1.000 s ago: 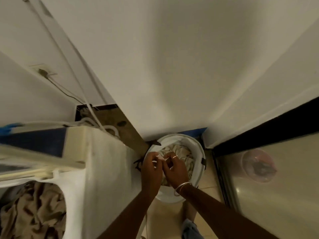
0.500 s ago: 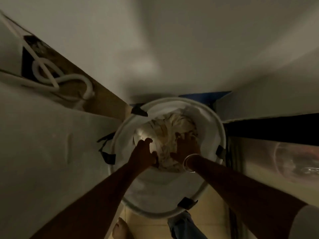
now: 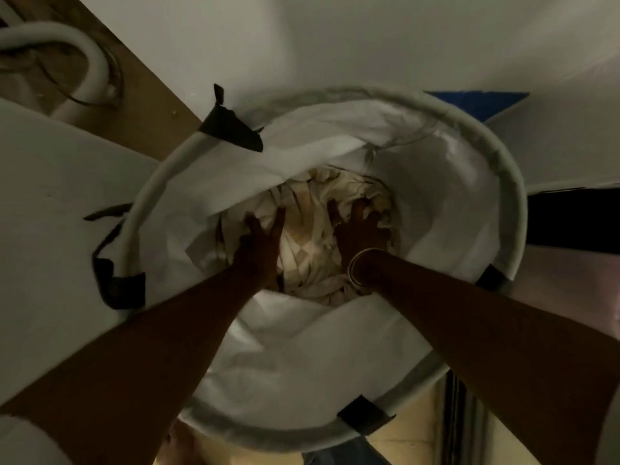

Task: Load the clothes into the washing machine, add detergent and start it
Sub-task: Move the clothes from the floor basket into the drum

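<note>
1. Reaching down from above, both bare arms go into a round laundry hamper [image 3: 513,182] that fills the middle of the view. Its white padded rim carries dark tabs [image 3: 231,127] at intervals, and a white liner [image 3: 335,357] sags inside it.
2. Clothes [image 3: 312,253] — a crumpled heap of cream and beige cloth — lie at the bottom of the hamper, well below the rim.
3. Left hand [image 3: 260,245]: its grip is spread wide, with thumb and fingers apart and laid on the left side of the heap. A pale fold rises between them, and nothing is closed inside the grip as far as the dim light shows.
4. Right hand [image 3: 360,229]: it lies on the right side of the heap with its fingertips sunk among the folds. I cannot tell how far its grip is closed or whether it has hold of any cloth. A thin bangle [image 3: 364,252] circles that wrist.
5. Washing machine [image 3: 57,203]: its plain white side stands just left of the hamper, close against the rim.
6. Beyond the machine, at upper left, a pale hose [image 3: 94,62] curls over a brown strip of floor [image 3: 144,95].
7. White wall [image 3: 335,35] runs across the top. A blue patch [image 3: 476,100] shows at its foot behind the hamper's far rim, and a black band [image 3: 570,216] lies to the right.
8. Tan floor tiles [image 3: 422,441] show below the near rim — the room is dim and the edges of the view are blurred.
</note>
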Available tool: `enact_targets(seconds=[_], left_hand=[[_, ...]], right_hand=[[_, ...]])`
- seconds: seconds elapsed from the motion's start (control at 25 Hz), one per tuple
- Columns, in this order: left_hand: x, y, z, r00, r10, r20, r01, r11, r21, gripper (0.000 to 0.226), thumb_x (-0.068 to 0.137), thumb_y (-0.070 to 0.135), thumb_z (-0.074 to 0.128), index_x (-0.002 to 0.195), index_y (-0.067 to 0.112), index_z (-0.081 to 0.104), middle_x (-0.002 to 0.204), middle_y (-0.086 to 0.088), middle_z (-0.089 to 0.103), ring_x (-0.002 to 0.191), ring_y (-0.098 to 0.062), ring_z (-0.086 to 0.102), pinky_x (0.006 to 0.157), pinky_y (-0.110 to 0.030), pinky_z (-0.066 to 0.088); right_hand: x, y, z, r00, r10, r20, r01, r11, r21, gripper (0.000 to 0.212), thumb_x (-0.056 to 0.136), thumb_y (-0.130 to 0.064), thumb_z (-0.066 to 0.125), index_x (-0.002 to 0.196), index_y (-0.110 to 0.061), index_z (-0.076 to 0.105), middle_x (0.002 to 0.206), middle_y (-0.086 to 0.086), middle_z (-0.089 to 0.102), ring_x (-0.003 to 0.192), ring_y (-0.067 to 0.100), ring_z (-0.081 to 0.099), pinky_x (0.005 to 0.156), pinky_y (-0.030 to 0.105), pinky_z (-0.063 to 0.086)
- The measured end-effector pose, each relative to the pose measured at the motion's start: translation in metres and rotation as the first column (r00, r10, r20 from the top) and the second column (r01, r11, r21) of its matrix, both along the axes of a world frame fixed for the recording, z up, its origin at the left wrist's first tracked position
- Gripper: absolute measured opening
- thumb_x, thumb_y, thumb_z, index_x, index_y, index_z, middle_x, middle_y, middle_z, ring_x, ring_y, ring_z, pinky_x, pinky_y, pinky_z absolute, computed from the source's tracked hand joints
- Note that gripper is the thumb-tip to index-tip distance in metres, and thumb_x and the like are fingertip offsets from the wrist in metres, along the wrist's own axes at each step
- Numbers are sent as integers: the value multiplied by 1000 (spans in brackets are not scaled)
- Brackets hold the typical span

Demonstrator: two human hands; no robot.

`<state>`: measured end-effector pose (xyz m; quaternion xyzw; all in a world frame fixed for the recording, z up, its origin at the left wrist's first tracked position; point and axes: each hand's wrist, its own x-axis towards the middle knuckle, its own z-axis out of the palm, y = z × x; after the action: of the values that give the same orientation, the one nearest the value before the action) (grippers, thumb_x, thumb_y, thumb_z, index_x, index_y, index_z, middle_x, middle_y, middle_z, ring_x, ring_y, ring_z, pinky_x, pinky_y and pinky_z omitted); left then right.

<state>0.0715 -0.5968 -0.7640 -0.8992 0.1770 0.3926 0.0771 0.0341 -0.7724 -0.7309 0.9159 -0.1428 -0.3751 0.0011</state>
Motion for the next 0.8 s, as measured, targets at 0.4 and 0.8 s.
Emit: enact_targets(seconds=[0.4,0.8], left_hand=[[12,-5,104,990,143,-11,-133,881,-453,50,78,29,35,89,-5,70,90,-24,69,85,-42,70,76,-44,59],[-13,3,368,493,817,-299,-845,369,-386,32,98,11,44,125,1,59,120,-20,65,114,-38,61,97,-44,50]], right_hand=[[-12,-1,115,992,-60,108,24,951,309,54,96,-38,50,148,-23,40,152,10,38,141,29,37,117,42,30],[-42,40,341,819,-357,449,120,872,475,34,78,-48,59,108,-32,63,118,-4,64,112,21,61,97,32,50]])
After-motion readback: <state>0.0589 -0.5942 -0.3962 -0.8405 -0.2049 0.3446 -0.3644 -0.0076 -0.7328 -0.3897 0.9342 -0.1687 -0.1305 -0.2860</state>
